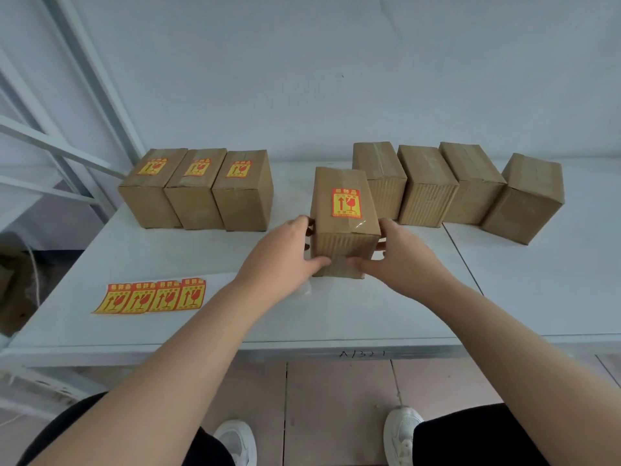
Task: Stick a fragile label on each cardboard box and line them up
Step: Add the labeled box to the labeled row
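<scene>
From the head view, the left hand (285,248) and right hand (400,253) clamp curled fingers on both sides of a labelled box (342,223) mid-table (369,314), between three labelled boxes (198,190) and four bare boxes (460,186). A label strip (151,297) lies near left.

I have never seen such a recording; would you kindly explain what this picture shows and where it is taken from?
No machine here: a person wears one camera on the head, looking down at their own bare hands. The left hand and right hand grip the sides of a cardboard box already bearing a fragile label. On the white table, three labelled boxes stand together at the left, four unlabelled boxes at the right, and a strip of four labels lies front left.
</scene>
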